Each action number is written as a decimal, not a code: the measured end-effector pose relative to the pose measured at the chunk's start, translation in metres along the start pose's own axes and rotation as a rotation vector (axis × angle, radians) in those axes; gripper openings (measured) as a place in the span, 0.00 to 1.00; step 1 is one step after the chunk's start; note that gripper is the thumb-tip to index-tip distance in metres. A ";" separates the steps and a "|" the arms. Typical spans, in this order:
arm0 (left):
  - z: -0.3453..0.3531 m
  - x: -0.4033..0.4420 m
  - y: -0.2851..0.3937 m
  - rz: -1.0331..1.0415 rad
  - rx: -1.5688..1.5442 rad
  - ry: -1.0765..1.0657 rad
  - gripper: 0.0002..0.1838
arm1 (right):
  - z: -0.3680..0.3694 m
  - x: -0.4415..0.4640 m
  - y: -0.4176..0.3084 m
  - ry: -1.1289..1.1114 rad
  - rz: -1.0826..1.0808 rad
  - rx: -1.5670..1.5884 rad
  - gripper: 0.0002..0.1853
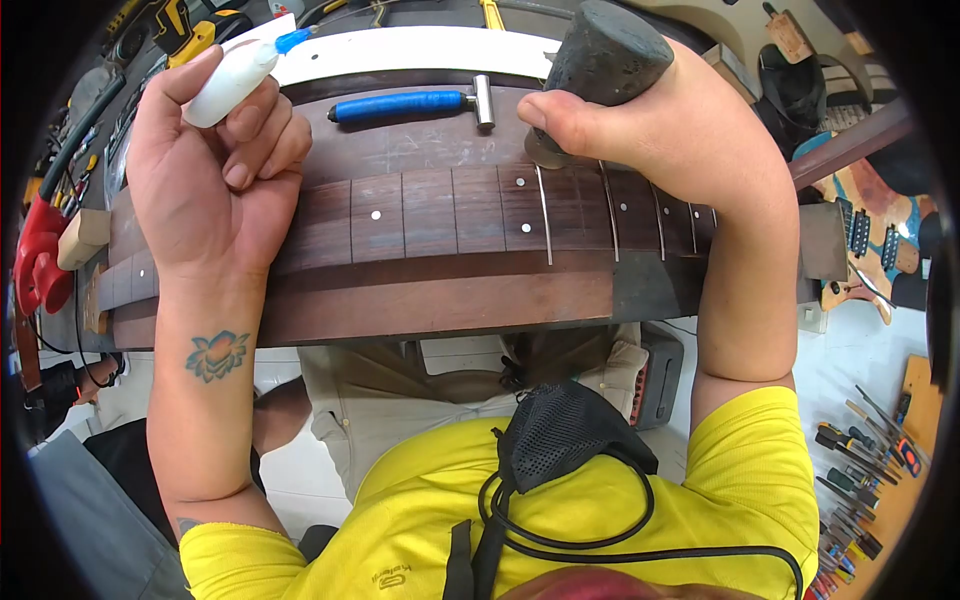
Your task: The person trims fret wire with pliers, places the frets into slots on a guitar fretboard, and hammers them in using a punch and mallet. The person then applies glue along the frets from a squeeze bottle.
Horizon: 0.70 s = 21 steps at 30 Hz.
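My left hand (215, 170) is raised over the left part of the fretboard, its fingers closed around a white squeeze bottle (235, 88) with a blue tip pointing up and right. My right hand (630, 130) grips a dark, scuffed, tapered cylinder (608, 55), whose exact kind I cannot tell. A rounded end shows below my thumb, close to a metal fret (544, 215). The dark wooden fretboard (425, 215) has round white dots. Several frets sit across its right part; bare slots cross the left. Behind it lies a small hammer (410, 106) with a blue handle and metal head.
A long white strip (410, 55) runs behind the hammer. At the left are a yellow power tool (180, 30) and a red tool (42, 255). An electric guitar body (860, 260) is at the right, above a wooden rack (915, 420) with several hand tools.
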<state>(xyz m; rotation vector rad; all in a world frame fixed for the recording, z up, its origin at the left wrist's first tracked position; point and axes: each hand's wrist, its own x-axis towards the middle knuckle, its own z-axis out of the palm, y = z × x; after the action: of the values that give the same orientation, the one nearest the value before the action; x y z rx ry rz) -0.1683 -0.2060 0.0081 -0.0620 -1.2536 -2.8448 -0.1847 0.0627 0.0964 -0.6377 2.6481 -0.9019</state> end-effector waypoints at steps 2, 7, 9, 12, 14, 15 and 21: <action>-0.004 0.000 -0.001 0.014 0.015 -0.038 0.17 | 0.004 -0.001 0.000 0.080 -0.058 -0.129 0.22; 0.002 -0.001 -0.002 0.015 0.038 0.003 0.15 | -0.003 0.002 0.001 0.026 0.002 -0.093 0.23; 0.005 -0.001 -0.002 0.009 0.052 0.020 0.14 | 0.001 0.000 -0.004 0.042 -0.017 -0.140 0.24; 0.004 -0.002 -0.002 0.012 0.058 0.028 0.14 | 0.005 -0.002 -0.007 0.074 -0.026 -0.187 0.24; 0.000 -0.001 -0.003 0.027 0.040 -0.003 0.17 | 0.006 -0.002 -0.007 0.090 -0.015 -0.185 0.24; 0.000 -0.001 -0.003 0.028 0.040 -0.002 0.17 | 0.007 -0.002 -0.007 0.097 -0.019 -0.181 0.24; 0.004 -0.001 -0.001 0.007 0.043 0.008 0.14 | 0.001 0.011 0.006 0.046 0.062 -0.041 0.25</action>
<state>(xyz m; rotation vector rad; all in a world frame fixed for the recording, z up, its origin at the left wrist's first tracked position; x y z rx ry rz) -0.1668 -0.2023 0.0094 -0.0535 -1.3092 -2.8079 -0.1954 0.0607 0.0905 -0.5469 2.7178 -0.8576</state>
